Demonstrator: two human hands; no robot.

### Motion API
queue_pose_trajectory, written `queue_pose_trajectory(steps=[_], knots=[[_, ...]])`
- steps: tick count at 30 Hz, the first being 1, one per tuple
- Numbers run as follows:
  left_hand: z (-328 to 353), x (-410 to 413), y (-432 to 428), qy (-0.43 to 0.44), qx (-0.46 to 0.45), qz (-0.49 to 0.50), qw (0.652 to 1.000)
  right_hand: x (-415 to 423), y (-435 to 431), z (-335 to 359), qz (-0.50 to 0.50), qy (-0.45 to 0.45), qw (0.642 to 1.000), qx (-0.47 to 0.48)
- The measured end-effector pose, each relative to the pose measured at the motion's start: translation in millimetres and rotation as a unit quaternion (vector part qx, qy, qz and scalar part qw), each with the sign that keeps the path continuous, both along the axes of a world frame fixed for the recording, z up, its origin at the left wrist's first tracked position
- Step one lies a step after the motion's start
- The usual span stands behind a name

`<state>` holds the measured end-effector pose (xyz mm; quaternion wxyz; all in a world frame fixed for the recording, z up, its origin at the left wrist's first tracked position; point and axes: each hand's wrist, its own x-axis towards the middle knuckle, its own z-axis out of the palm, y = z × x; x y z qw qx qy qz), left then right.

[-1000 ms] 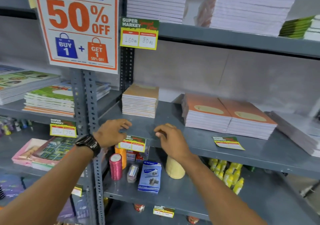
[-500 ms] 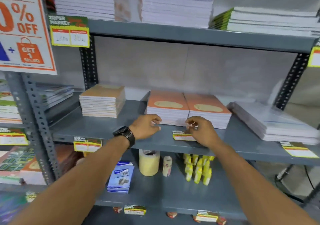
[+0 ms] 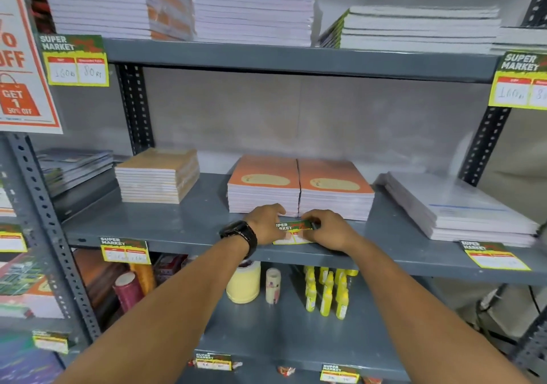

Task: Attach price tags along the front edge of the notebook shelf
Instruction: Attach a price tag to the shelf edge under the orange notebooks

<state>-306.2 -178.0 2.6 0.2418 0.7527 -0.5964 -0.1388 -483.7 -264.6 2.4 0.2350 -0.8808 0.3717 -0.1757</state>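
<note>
Both hands have moved right from the first tag point(image 3: 125, 250), now stuck on the shelf point(image 3: 183, 230) edge. The left hand point(image 3: 263, 224) and right hand point(image 3: 328, 230) now pinch the middle price tag point(image 3: 293, 231), lying flat near the orange notebooks point(image 3: 299, 188). It goes on next.

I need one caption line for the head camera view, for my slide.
Both hands, left hand and right hand, hold a price tag before orange notebooks.

Price tag point(image 3: 294, 232) on notebook shelf point(image 3: 183, 227) front, before twin notebook stacks point(image 3: 300, 188); smaller stack point(image 3: 158, 176) left, flat stack point(image 3: 455, 210) right; glue bottles point(image 3: 327, 290) below.
</note>
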Motion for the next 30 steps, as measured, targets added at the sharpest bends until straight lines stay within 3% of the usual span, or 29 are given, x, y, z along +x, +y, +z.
queue_pose_trajectory(steps=[8, 15, 20, 30], knots=[[5.8, -7.0, 2.8, 0.205, -0.128, 0.029, 0.970, 2.1, 4.5, 7.6, 0.000, -0.170, 0.982, 0.084], [-1.1, -30.6, 44.5, 0.225, -0.191, -0.029, 0.955, -24.4, 42.8, 5.9, 0.054, -0.190, 0.976, 0.092], [-33.6, -43.4, 64.0, 0.197, -0.181, -0.010, 0.964, -39.4, 68.2, -20.1, 0.039, -0.169, 0.981, 0.086], [-53.7, -55.2, 62.3, 0.038, -0.212, 0.026, 0.976, -33.0, 80.5, -39.3, -0.039, -0.121, 0.992, -0.021]])
